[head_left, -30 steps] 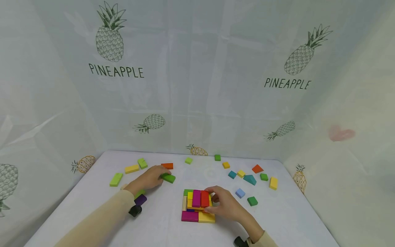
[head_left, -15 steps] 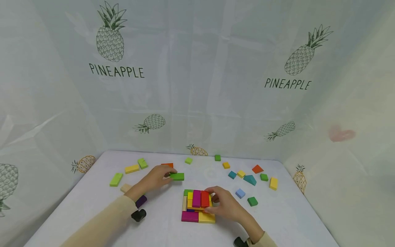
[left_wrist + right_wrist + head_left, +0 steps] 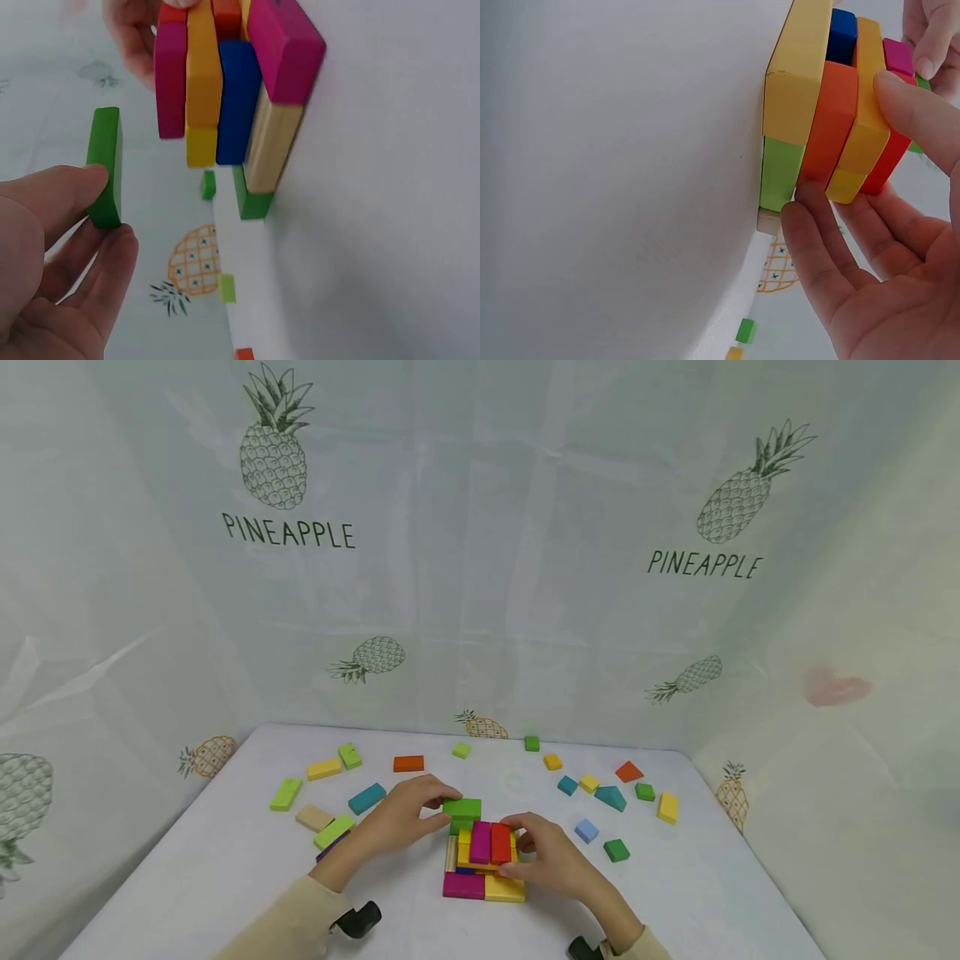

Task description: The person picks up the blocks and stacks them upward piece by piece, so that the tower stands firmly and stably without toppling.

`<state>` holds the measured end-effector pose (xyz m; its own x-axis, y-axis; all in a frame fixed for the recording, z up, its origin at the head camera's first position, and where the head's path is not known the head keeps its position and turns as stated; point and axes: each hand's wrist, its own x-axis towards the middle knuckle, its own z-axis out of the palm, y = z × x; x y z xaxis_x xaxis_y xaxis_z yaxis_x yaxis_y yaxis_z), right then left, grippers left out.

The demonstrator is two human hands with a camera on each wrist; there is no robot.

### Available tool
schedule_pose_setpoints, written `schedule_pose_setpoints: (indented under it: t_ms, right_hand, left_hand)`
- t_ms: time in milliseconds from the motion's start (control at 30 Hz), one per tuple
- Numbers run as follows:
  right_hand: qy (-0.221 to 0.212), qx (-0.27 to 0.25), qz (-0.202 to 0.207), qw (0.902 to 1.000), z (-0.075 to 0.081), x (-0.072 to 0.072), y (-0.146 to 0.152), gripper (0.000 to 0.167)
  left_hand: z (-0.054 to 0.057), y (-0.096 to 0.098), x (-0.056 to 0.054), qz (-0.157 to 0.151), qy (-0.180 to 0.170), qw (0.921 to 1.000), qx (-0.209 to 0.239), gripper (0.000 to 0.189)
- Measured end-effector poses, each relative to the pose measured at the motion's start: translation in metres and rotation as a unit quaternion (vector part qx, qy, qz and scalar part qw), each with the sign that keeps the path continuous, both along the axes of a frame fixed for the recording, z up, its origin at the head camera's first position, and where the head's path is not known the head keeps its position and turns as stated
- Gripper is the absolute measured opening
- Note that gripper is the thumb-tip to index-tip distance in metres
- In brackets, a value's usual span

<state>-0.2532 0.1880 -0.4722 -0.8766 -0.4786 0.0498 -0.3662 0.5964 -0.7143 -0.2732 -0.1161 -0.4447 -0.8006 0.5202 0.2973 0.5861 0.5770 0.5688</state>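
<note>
My left hand (image 3: 407,814) pinches a green rectangular block (image 3: 463,808) between thumb and fingers. In the left wrist view that green block (image 3: 106,165) is held apart from the layered stack of coloured blocks (image 3: 240,97). My right hand (image 3: 551,860) grips the right side of the stack, its thumb at the front and its fingers behind. The right wrist view has the thumb touching an orange-yellow block (image 3: 866,97), with fingertips along the stack's other side. On top lie a magenta block (image 3: 481,843) and a red block (image 3: 501,843), side by side.
Loose blocks lie left on the white table (image 3: 420,918): lime (image 3: 334,832), tan (image 3: 314,817), teal (image 3: 367,797) and yellow (image 3: 324,769). An orange-red block (image 3: 408,763) lies farther back. Several more, including a blue cube (image 3: 587,831), are scattered right. A pineapple-printed curtain (image 3: 480,568) hangs behind.
My left hand has moved right with the green block, from the table's left-middle area to the stack's back left corner. The right hand has stayed at the stack.
</note>
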Motion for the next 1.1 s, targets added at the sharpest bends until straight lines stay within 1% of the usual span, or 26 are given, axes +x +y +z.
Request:
schedule_pose_setpoints:
  t_ms: [100, 233, 400, 500, 600, 767, 1100]
  right_hand:
    - [0.004, 0.0, 0.0, 1.0, -0.001, 0.0, 0.001, 0.064]
    - [0.008, 0.001, 0.003, 1.0, -0.003, -0.001, 0.002, 0.063]
    - [0.005, 0.002, 0.005, 1.0, -0.002, -0.001, 0.002, 0.066]
    - [0.008, 0.003, 0.008, 0.9999, -0.001, -0.002, 0.001, 0.065]
    - [0.015, 0.002, 0.015, 0.9998, 0.001, -0.002, -0.001, 0.063]
    - [0.019, -0.002, 0.022, 0.9996, 0.003, -0.001, -0.003, 0.063]
    - [0.022, 0.007, 0.009, 0.9997, 0.001, -0.002, 0.0, 0.07]
  left_hand:
    - [-0.003, 0.008, 0.004, -0.003, -0.004, 1.0, -0.001, 0.033]
    - [-0.006, 0.019, 0.007, -0.006, -0.012, 0.9999, 0.004, 0.032]
    - [-0.01, 0.031, 0.008, -0.012, -0.024, 0.9996, 0.012, 0.03]
    - [-0.012, 0.037, 0.007, -0.007, -0.026, 0.9996, 0.011, 0.03]
    - [-0.014, 0.039, 0.007, 0.003, -0.031, 0.9994, 0.013, 0.03]
    - [-0.015, 0.039, 0.008, 0.01, -0.048, 0.9986, 0.02, 0.03]
    - [-0.015, 0.043, 0.003, 0.0, -0.052, 0.9985, 0.015, 0.03]
